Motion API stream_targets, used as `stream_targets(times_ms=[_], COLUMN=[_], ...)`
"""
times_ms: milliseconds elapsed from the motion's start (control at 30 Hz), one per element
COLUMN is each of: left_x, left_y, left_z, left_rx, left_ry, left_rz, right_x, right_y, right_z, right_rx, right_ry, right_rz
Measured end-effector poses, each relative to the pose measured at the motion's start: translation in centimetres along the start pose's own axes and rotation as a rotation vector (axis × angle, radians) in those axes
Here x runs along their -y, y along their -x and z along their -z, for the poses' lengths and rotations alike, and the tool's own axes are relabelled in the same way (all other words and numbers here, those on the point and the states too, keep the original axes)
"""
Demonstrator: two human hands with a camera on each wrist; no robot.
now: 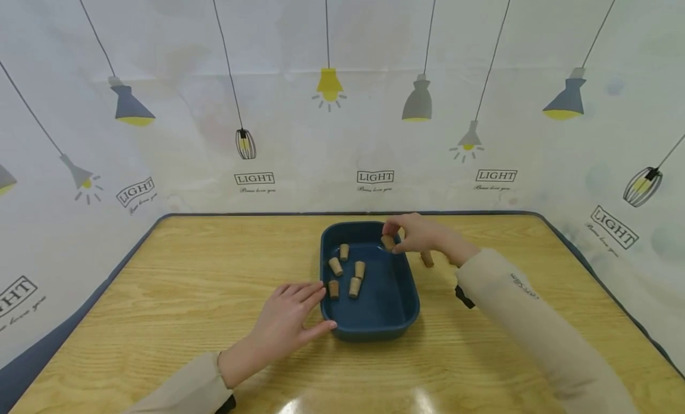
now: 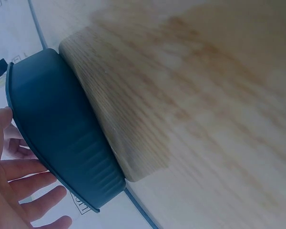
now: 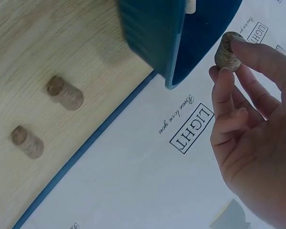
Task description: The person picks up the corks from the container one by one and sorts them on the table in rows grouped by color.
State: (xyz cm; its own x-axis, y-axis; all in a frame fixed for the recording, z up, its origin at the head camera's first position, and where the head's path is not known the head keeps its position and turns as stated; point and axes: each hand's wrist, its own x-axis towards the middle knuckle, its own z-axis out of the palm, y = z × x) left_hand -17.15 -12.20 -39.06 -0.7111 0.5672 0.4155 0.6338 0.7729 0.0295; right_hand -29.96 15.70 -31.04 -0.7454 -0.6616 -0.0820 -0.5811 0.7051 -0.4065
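A dark blue rectangular dish point(image 1: 369, 331) stands on the wooden table, with several tapered corks point(image 1: 355, 287) lying inside, mostly toward its left side. My left hand point(image 1: 289, 319) rests against the dish's near left rim, fingers extended; in the left wrist view the thumb and fingers point(image 2: 31, 183) lie along that rim. Above the dish's far right corner my right hand point(image 1: 423, 233) pinches one cork point(image 3: 227, 52) between thumb and fingertips. Two more corks point(image 3: 65, 93) lie on the table right of the dish; the forearm partly hides that area in the head view.
The wooden table point(image 1: 214, 253) has a dark blue edging along its back and sides. A white backdrop point(image 1: 299, 152) printed with hanging lamps rises behind and beside it. The dish's raised wall point(image 2: 62, 119) stands between the left hand and the corks inside.
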Motion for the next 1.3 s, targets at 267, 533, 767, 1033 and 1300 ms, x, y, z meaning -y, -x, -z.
stream_targets(times_ms=[267,533,767,1033,1300], left_x=[0.0,0.0,0.0,0.1,0.0], left_y=[0.0,-0.1,0.0,0.0,0.1], left_z=[0.0,0.0,0.0,0.0,0.0], left_rx=[-0.01,-0.017,-0.004,-0.005,0.0], left_ry=[0.006,-0.007,-0.003,-0.005,-0.006], left_rz=[-0.006,-0.017,-0.007,-0.007,-0.007], right_x=[-2.1,-4.5,-7.3,-9.4,-11.8], right_y=[2.4,5.1,7.2,9.2,10.4], right_z=[0.6,1.1,1.0,0.5,-0.7], right_rx=[-0.073,-0.086,-0.124,-0.13,-0.154], right_ry=[-0.003,-0.053,-0.056,-0.024,-0.01], right_rz=[-0.004,-0.042,-0.043,-0.094,-0.171])
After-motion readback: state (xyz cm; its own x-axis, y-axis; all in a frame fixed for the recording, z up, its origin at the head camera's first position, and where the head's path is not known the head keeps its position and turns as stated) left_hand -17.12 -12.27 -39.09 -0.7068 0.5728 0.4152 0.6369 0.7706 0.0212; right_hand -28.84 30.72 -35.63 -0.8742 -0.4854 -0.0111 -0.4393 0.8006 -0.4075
